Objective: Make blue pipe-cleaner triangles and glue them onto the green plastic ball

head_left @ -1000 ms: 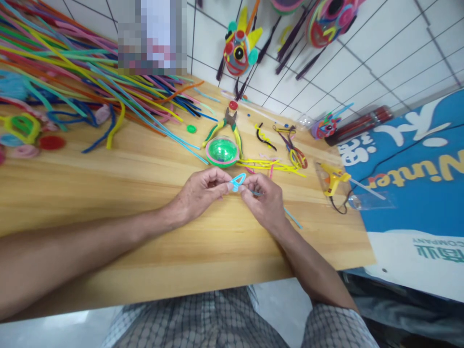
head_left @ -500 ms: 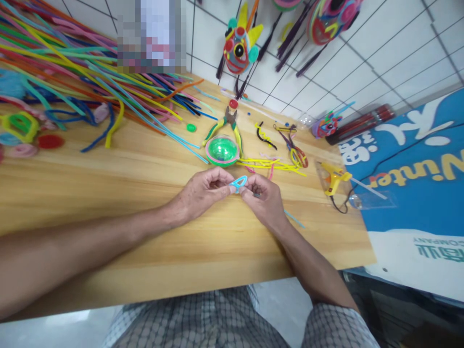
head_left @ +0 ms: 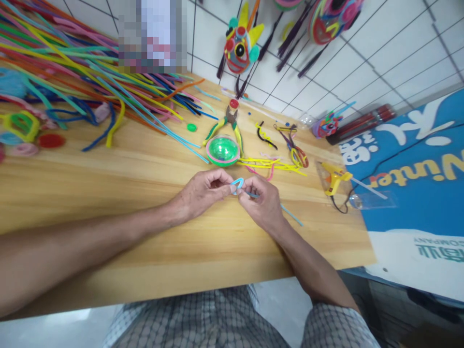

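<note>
Pipe cleaner (head_left: 239, 181), light blue, bent, was pinched by left hand (head_left: 197, 194) and right hand (head_left: 261, 199); judged light, soft, pliable, best gripped left and right of the bend.

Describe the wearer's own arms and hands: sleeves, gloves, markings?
Left hand and right hand: no gloves, watches or bracelets visible. Both forearms are uncovered. The right sleeve is loose, grey-and-white checked fabric, ending around the elbow; the left sleeve is out of frame. No cables on either arm.
</note>
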`<action>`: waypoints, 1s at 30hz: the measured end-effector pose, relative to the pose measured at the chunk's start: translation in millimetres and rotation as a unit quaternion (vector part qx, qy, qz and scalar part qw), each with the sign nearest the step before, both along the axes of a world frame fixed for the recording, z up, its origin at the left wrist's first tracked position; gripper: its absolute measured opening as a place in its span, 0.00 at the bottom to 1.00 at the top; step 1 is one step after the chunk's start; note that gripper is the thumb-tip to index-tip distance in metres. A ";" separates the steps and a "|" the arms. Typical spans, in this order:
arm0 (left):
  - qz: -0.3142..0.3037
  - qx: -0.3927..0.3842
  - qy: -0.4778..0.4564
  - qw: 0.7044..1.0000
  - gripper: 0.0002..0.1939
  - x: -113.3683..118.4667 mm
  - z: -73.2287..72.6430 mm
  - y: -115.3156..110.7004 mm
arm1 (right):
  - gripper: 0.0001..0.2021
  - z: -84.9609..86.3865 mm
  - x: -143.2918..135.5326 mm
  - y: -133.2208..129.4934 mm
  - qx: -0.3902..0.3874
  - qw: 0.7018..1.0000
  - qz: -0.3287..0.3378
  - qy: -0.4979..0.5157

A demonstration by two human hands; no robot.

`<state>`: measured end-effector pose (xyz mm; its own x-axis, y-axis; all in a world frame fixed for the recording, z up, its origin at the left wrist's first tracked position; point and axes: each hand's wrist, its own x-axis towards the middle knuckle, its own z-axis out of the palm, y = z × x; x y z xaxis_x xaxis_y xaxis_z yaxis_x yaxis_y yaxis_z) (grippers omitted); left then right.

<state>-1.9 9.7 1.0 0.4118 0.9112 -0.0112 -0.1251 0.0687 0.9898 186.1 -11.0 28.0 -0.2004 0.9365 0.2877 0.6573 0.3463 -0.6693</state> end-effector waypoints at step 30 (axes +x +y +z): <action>-0.045 0.063 0.075 0.994 0.08 -3.6 -1.5 -9.5 | 0.07 -5.9 8.5 -8.7 0.125 0.982 0.073 -0.122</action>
